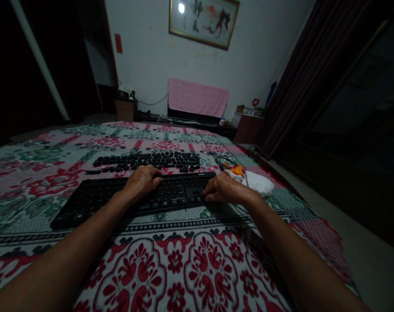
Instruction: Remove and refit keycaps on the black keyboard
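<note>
A black keyboard (96,197) lies across a bed with a red, green and white flowered cover (170,260). My left hand (141,180) rests on its middle, fingers curled down onto the key area. My right hand (221,188) sits at its right end, fingers bent and pinched at the edge. Just behind the keyboard, a row of loose black keycaps (151,159) is laid out on the cover. What my fingertips press or pinch is too small to make out.
A black cable (224,161), a small orange object (237,169) and a white cloth (260,182) lie to the right of the keyboard. The bed's right edge drops to a grey floor (353,234). A pink cloth (198,97) covers furniture by the far wall.
</note>
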A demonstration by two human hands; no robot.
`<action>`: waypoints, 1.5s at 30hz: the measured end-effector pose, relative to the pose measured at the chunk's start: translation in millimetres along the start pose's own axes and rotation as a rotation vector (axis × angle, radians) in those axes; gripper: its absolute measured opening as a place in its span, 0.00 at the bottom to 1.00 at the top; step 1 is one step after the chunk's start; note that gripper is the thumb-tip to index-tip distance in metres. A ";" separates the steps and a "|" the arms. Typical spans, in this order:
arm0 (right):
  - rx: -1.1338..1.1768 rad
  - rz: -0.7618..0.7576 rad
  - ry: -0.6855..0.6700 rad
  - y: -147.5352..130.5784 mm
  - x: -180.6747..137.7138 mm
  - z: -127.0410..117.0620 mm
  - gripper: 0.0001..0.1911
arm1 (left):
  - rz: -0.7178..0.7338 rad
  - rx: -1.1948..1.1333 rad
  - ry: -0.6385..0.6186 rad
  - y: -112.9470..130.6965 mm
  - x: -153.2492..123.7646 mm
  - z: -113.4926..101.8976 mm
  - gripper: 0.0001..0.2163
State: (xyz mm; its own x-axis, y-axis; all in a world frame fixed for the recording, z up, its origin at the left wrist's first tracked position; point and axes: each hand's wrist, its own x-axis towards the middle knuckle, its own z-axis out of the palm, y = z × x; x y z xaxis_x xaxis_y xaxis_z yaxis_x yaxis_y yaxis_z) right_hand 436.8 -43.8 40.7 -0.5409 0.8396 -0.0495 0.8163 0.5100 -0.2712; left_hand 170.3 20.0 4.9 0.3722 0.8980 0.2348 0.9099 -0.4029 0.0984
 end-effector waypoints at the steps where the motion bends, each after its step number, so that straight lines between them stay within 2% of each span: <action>1: 0.015 -0.001 0.000 1.0 0.0 0.3 0.11 | 0.000 0.004 0.002 -0.2 0.3 0.1 0.16; 8: 0.069 0.029 0.001 3.2 0.2 1.3 0.11 | -0.007 0.003 0.002 -1.2 1.2 1.2 0.16; 24: -0.055 0.065 -0.014 -18.7 -3.1 -1.8 0.10 | -0.002 -0.004 0.000 -0.7 0.8 0.9 0.16; 38: -0.017 0.050 0.005 -14.5 -0.5 -0.4 0.10 | -0.013 -0.027 0.007 0.7 -0.7 -1.0 0.16; 45: 0.103 0.059 0.017 0.6 -0.2 3.7 0.10 | -0.005 0.009 -0.012 1.1 0.5 -1.6 0.16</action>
State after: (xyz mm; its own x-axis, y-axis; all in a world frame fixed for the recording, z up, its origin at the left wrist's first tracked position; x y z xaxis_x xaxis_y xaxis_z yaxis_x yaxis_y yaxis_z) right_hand 436.6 -44.3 37.0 -0.4887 0.8709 -0.0524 0.8209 0.4386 -0.3657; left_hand 171.3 19.8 6.7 0.3701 0.9018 0.2229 0.9132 -0.3973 0.0910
